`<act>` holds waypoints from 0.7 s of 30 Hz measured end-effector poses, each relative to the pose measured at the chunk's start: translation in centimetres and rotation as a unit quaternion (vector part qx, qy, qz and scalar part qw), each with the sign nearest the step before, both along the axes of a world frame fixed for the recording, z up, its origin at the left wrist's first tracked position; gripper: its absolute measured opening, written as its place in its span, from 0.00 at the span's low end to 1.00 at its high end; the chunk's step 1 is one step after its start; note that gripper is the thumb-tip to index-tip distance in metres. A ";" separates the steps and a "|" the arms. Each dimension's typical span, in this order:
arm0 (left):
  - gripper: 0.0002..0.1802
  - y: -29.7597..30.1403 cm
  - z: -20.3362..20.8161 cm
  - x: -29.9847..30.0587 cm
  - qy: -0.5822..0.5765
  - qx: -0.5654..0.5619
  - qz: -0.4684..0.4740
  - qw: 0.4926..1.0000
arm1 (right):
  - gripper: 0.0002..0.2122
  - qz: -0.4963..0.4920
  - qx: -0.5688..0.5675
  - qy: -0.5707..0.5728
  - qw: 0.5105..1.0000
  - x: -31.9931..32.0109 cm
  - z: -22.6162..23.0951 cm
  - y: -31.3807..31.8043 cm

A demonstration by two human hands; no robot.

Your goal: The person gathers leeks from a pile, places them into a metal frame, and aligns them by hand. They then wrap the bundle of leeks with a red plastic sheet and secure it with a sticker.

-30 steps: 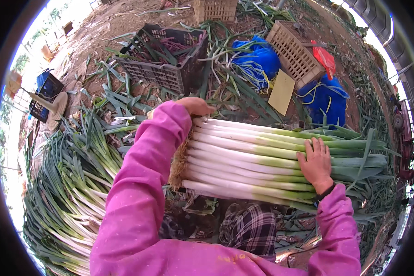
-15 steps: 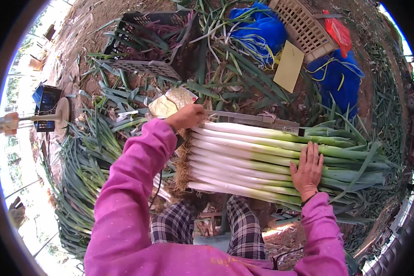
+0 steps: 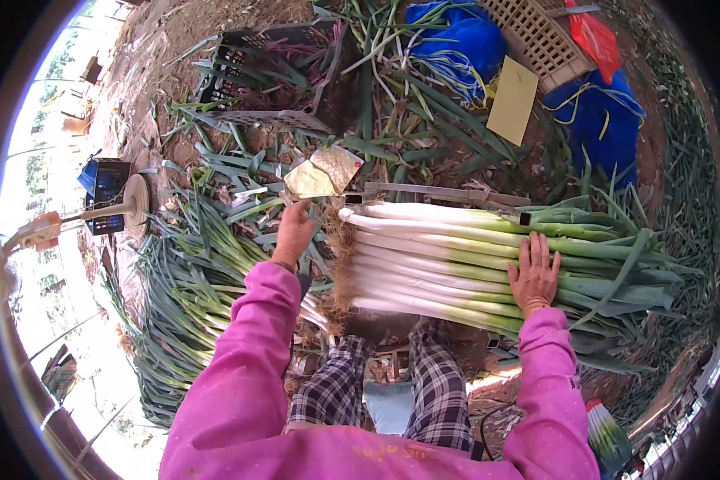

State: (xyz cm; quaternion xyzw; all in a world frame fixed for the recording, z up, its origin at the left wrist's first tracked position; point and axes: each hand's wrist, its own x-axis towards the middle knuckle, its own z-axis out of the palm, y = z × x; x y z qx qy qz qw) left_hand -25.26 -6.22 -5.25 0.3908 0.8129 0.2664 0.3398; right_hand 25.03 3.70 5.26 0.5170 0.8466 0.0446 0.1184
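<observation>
A wide row of leeks lies side by side in front of me, white stems and hairy roots at the left, green leaves at the right. My right hand rests flat on the green part of the stems, fingers spread. My left hand is just left of the roots, apart from the row, its fingers stretched forward beside a cream and patterned folded piece; its fingertips are partly hard to make out. A metal bar runs along the row's far side.
More leeks are heaped at the left. Beyond stand a dark crate with leaf scraps and a tan crate. Near these are blue mesh bags, a yellow card and a red bag. A tied leek bundle lies lower right.
My left hand has drawn back and left from the far root end of the row, its fist loosening. My right hand stays on the stems. The view has shifted slightly.
</observation>
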 end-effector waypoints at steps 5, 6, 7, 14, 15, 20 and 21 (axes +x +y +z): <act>0.16 4.2 5.9 5.3 0.197 0.017 -0.294 0.935 | 0.29 0.002 -0.003 0.007 1.000 -0.4 0.8 0.5; 0.17 4.4 5.8 5.4 0.199 0.030 -0.320 0.926 | 0.29 0.007 -0.004 0.008 1.000 -0.7 0.7 0.5; 0.18 4.6 5.7 5.5 0.200 0.044 -0.346 0.916 | 0.29 0.002 -0.003 0.017 1.000 -0.9 0.5 0.3; 0.18 4.8 5.4 6.1 0.219 0.036 -0.390 0.894 | 0.32 -0.027 0.007 0.045 0.999 -0.1 0.9 -1.4; 0.16 5.0 5.7 6.4 0.237 0.040 -0.402 0.884 | 0.33 -0.032 0.012 0.044 0.998 0.0 1.0 -1.4; 0.12 6.9 4.8 9.0 0.232 0.020 -0.427 0.874 | 0.33 -0.035 0.007 0.030 0.999 -0.7 1.3 -1.1; 0.11 6.9 4.4 10.2 0.226 0.045 -0.390 0.891 | 0.33 -0.036 0.012 0.032 0.999 -0.7 1.3 -0.8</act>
